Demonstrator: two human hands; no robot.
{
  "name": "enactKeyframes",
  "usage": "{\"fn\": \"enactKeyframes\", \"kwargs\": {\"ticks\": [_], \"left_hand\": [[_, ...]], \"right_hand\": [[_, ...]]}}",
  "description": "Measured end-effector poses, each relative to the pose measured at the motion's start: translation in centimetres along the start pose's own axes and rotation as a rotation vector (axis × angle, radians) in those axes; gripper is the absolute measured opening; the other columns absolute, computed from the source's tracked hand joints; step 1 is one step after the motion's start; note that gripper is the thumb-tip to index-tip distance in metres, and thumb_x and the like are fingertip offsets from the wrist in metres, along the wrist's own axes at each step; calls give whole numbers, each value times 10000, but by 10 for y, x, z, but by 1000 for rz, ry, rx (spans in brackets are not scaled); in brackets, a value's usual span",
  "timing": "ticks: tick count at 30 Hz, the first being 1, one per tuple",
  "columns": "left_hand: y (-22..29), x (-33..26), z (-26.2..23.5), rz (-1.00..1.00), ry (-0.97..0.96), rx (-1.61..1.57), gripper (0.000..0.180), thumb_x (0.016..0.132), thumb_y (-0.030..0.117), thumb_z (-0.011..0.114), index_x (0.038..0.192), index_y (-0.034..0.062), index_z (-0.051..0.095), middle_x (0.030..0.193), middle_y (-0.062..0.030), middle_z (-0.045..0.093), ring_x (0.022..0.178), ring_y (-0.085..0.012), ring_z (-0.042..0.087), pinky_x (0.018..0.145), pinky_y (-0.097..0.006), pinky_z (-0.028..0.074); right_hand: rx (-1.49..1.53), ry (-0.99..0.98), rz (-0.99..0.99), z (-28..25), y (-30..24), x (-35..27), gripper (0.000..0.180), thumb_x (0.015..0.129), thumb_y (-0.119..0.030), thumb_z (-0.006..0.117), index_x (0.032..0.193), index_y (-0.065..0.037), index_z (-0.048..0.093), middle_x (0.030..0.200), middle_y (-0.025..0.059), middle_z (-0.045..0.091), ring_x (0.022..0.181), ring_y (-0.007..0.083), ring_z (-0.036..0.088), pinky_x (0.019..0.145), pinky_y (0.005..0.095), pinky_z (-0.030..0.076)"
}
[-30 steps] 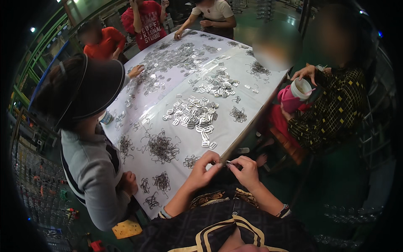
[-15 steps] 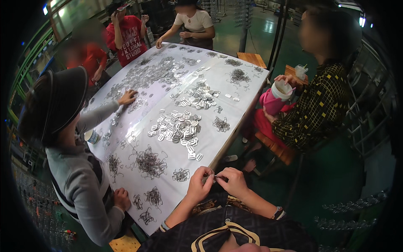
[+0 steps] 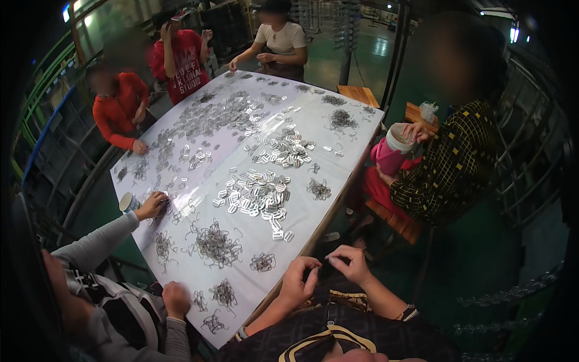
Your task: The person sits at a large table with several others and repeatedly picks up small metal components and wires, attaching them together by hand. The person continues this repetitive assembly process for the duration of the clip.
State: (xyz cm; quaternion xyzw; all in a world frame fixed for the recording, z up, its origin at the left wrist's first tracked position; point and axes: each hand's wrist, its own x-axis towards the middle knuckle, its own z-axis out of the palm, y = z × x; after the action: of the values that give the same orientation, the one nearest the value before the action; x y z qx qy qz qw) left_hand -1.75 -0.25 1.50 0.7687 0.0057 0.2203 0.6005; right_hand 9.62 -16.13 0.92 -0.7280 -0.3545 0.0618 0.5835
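Note:
My left hand (image 3: 298, 282) and my right hand (image 3: 351, 264) hover close together just off the near edge of the table (image 3: 356, 130), over my lap. Each hand has its thumb and fingers pinched around a small metal piece that is too small to make out. The fingertips of the two hands are a short gap apart. Nearest on the white table sheet lie a small tangle of wire clips (image 3: 262, 261) and a bigger wire pile (image 3: 214, 244). A heap of flat silver plates (image 3: 253, 193) sits farther in.
A person in grey at my left rests a hand (image 3: 151, 205) beside a paper cup (image 3: 128, 202). On my right, a person in a checked jacket (image 3: 446, 169) holds a pink cup (image 3: 392, 151) on a wooden bench (image 3: 392, 220). Three more people work at the far end.
My hands have drawn slightly apart and sit a little lower, off the table edge. The person in grey has stretched a hand out to the table's left side.

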Motion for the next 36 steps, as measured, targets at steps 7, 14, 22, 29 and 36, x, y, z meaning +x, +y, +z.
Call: {"fn": "enactKeyframes", "kwargs": {"ticks": [7,14,22,29,36], "left_hand": [[18,5,-7,170,-12,145,173,797,-25,609,956,39,584,935,-97,629,841,-267,594,784,-348,460],[16,-2,-3,151,-39,145,167,808,26,612,959,40,544,889,-118,579,853,-323,556,798,-399,416],[0,-1,-6,63,-65,170,167,829,26,610,992,38,577,916,-109,610,864,-291,583,804,-373,456],[-5,-1,-4,70,-36,141,137,844,33,609,977,38,577,932,-110,627,876,-286,602,818,-374,465],[-8,-3,1,24,-16,154,123,849,50,610,964,32,571,914,-117,626,852,-294,602,781,-378,475]], "right_hand": [[-149,3,165,31,28,35,159,775,-137,750,879,-20,723,742,69,647,651,152,634,611,283,500],[-471,-167,34,94,60,71,379,716,-213,791,1043,-44,700,877,141,608,863,330,594,776,421,485],[-489,-266,79,101,75,93,281,709,-166,791,942,-48,687,918,149,622,886,352,616,794,435,500],[-301,-281,213,76,55,89,195,760,-106,761,876,29,684,852,130,692,744,218,695,668,332,546],[450,-141,457,41,5,59,134,835,-24,708,933,62,681,793,77,677,720,144,666,624,246,524]]}}
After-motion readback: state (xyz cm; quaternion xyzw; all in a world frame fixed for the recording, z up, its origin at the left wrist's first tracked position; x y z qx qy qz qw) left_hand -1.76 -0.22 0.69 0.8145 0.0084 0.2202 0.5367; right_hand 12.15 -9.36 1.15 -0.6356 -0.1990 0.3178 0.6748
